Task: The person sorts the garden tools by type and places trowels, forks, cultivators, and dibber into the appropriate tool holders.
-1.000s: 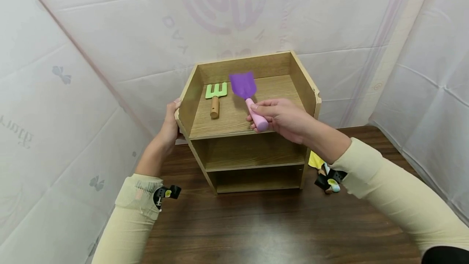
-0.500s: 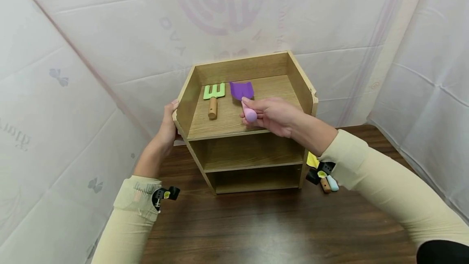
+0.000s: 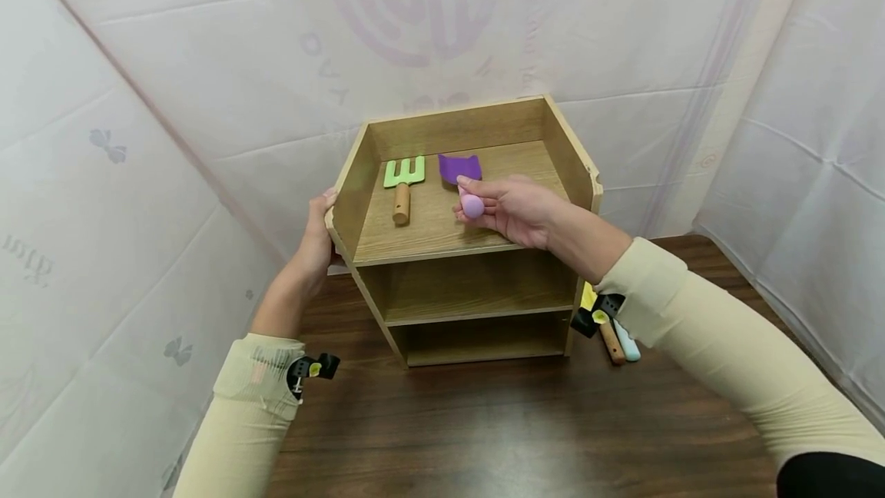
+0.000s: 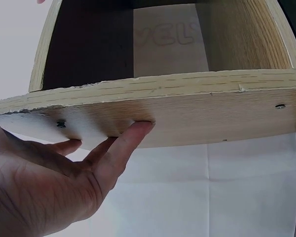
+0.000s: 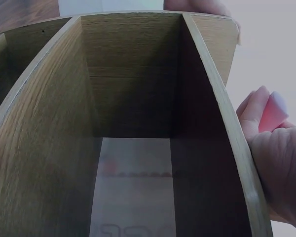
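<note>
My right hand (image 3: pixel 522 210) pinches the pink handle of a toy shovel (image 3: pixel 459 167) with a purple blade. The shovel is over the top shelf of a small wooden shelf unit (image 3: pixel 477 283), its handle end turned toward me. Whether the blade touches the board I cannot tell. On the same shelf, to the left, lies a toy rake (image 3: pixel 402 194) with green tines and a wooden handle. My left hand (image 3: pixel 318 240) is at the unit's left side. In the left wrist view its extended fingers (image 4: pixel 133 138) touch the outer side panel; the thumb is out of sight.
Right of the unit, partly behind my right wrist, tools lie on the dark wooden table (image 3: pixel 498 436): a brown handle (image 3: pixel 611 343), a pale blue handle (image 3: pixel 628 343) and something yellow (image 3: pixel 588 297). White printed sheets (image 3: pixel 276 60) hang behind and at both sides.
My right hand has moved slightly left and away from me, and the shovel's handle end has tipped up toward the head camera. My left hand stays at the side panel.
</note>
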`<state>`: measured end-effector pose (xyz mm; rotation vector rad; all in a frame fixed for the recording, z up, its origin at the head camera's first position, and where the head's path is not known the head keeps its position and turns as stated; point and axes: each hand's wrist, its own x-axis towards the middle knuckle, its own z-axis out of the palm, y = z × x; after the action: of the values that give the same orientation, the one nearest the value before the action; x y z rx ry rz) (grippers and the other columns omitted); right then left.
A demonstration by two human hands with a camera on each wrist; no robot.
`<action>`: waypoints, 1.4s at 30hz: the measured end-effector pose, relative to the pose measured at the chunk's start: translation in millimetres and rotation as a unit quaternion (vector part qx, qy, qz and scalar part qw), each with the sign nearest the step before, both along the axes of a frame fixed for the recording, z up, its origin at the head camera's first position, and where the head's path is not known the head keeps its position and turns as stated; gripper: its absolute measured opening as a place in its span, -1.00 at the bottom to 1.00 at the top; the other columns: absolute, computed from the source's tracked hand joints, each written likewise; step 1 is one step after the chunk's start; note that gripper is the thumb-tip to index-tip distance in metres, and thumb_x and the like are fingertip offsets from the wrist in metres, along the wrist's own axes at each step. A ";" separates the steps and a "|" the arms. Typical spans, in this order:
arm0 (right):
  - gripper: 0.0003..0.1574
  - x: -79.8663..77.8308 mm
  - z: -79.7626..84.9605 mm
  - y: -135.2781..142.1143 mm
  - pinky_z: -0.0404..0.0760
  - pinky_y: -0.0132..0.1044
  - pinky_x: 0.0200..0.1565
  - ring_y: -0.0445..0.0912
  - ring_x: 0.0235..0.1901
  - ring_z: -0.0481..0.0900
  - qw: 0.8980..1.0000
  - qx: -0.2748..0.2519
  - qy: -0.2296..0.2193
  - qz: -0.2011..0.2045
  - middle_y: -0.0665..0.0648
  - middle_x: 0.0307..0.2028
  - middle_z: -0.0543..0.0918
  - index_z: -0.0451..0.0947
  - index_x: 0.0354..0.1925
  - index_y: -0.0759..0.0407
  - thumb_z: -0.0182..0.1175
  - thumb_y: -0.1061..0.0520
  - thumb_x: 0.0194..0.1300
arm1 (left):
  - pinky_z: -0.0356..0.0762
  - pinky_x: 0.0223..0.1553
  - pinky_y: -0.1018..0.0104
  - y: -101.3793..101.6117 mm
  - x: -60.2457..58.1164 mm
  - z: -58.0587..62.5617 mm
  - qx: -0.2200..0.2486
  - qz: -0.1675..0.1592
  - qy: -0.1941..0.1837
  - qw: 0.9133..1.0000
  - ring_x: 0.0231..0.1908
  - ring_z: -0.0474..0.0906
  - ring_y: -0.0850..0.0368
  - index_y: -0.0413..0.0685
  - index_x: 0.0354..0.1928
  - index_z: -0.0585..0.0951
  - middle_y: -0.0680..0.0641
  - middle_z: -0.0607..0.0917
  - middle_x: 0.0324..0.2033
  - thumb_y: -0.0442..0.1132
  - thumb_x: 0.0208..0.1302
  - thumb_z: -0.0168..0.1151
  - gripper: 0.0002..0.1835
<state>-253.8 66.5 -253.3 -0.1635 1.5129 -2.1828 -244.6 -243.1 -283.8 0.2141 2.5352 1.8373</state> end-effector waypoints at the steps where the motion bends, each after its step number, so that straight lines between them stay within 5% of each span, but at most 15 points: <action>1: -0.27 0.2 0.0 0.7 0.80 -0.40 -0.04 -0.07 -0.19 0.77 1.000 -0.003 -0.001 -0.001 0.30 0.12 0.47 0.09 0.55 0.43 0.07 0.11 0.66 | 0.60 -0.37 0.14 0.3 0.0 0.1 0.000 -0.001 0.001 1.000 -0.26 0.57 0.06 0.30 0.43 0.28 -0.10 0.50 -0.08 0.40 0.47 -0.48 -0.32; 16: -0.22 -2.6 -3.4 4.3 0.79 -0.37 0.04 -0.04 -0.08 0.76 1.000 -0.013 0.014 0.005 0.33 0.18 0.45 0.04 0.59 0.45 0.06 0.13 0.66 | 0.58 -0.37 0.14 1.4 -1.6 1.3 -0.008 0.003 0.002 1.000 -0.25 0.57 0.02 0.31 0.40 0.28 -0.14 0.48 -0.05 0.40 0.45 -0.50 -0.32; 23: -0.20 -1.0 -3.1 7.8 0.80 -0.33 0.06 -0.05 -0.13 0.80 0.999 -0.041 0.005 0.016 0.26 0.02 0.58 0.06 0.59 0.48 0.12 0.20 0.61 | 0.57 -0.35 0.14 0.0 -0.7 2.5 -0.011 0.001 -0.003 1.000 -0.22 0.55 0.02 0.30 0.39 0.27 -0.14 0.46 -0.04 0.41 0.44 -0.50 -0.32; 34: -0.35 2.0 -2.0 3.2 0.80 -0.32 0.05 -0.05 -0.15 0.80 0.997 -0.071 -0.004 0.018 0.26 0.09 0.55 0.18 0.47 0.42 0.14 0.28 0.58 | 0.55 -0.28 0.12 -3.8 3.2 3.9 -0.007 0.000 -0.001 1.000 -0.17 0.52 0.03 0.32 0.38 0.27 -0.11 0.46 -0.02 0.40 0.45 -0.51 -0.34; 42: -0.52 2.0 -4.4 3.1 0.78 -0.35 0.07 -0.05 -0.11 0.80 0.998 -0.045 0.028 0.034 0.21 -0.04 0.64 0.35 0.31 0.52 0.15 0.27 0.58 | 0.56 -0.25 0.12 -5.9 4.8 2.8 -0.005 0.000 0.000 1.000 -0.13 0.51 0.02 0.30 0.42 0.28 -0.09 0.46 0.00 0.40 0.45 -0.51 -0.31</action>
<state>-251.8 69.6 -257.7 -0.3038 1.4181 -2.2110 -239.8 -249.0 -280.9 0.2129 2.5433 1.8250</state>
